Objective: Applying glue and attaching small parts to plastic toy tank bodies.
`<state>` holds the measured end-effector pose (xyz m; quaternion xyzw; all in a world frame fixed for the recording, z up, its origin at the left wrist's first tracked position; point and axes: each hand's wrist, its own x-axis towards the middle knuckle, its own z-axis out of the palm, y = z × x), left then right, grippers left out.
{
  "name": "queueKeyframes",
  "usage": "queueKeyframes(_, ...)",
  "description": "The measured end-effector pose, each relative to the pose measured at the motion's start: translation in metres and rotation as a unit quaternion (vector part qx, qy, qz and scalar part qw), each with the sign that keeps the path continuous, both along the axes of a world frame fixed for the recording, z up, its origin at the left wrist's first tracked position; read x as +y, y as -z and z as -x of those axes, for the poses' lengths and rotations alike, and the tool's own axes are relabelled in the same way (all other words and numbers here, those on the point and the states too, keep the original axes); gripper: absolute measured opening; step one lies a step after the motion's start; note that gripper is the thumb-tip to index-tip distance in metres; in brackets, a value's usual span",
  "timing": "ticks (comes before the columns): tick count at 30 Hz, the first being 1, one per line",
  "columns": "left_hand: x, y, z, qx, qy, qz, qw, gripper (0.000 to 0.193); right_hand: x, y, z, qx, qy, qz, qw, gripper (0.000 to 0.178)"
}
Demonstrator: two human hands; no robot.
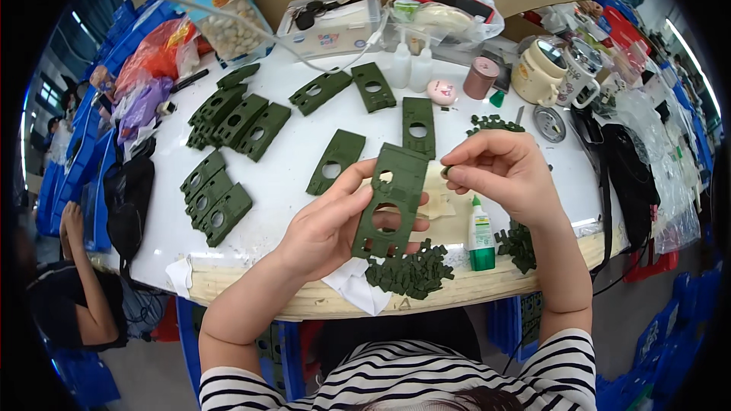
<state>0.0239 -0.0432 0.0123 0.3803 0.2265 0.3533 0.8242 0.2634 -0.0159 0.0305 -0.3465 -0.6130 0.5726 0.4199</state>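
My left hand (324, 227) is wrapped round the edge of a dark green plastic model tank hull plate (403, 183), held tilted above the table with its round hole showing. Just right of it, my right hand (499, 173) pinches a tiny dark green piece (445, 172) between thumb and fingertips, apart from the plate. Below the hands lies a heap of small green plastic parts (410, 270). A glue bottle (480, 236) with a green tip and base stands beside the heap, under my right wrist.
Similar green hull plates (336, 161) lie across the white table (289, 183), several stacked at left (228, 118). More small parts (518, 247) sit right of the glue. Mugs (539, 70), a pink tin (481, 78), white bottles (420, 67) and a plastic box (331, 27) stand behind. Another person's hands (72, 221) show at far left.
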Motion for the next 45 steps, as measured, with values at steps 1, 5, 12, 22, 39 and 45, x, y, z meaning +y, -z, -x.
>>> queueKeyframes(1,0.001,0.001,0.000,0.003,0.002,0.001,1.000,0.049,-0.001,0.001,0.000,0.009,0.002,-0.018,1.000,0.014)
queueKeyframes(5,0.000,0.003,0.002,0.018,0.018,0.002,1.000,0.050,-0.007,-0.002,0.005,0.020,0.002,-0.019,1.000,0.017)
queueKeyframes(12,0.000,0.004,-0.001,0.020,0.049,-0.009,0.999,0.052,-0.013,-0.006,0.012,0.004,-0.010,0.012,1.000,0.014)
queueKeyframes(22,-0.002,0.004,-0.004,0.021,0.040,0.001,0.999,0.051,-0.018,-0.010,0.013,0.010,-0.015,0.021,1.000,0.014)
queueKeyframes(39,-0.004,0.006,-0.004,0.032,0.066,-0.006,0.997,0.048,-0.014,0.002,0.012,-0.089,0.015,-0.128,0.988,0.011)
queueKeyframes(45,-0.006,0.008,-0.005,0.039,0.075,0.001,0.996,0.050,-0.022,0.000,0.021,-0.166,0.031,-0.223,0.960,0.006)
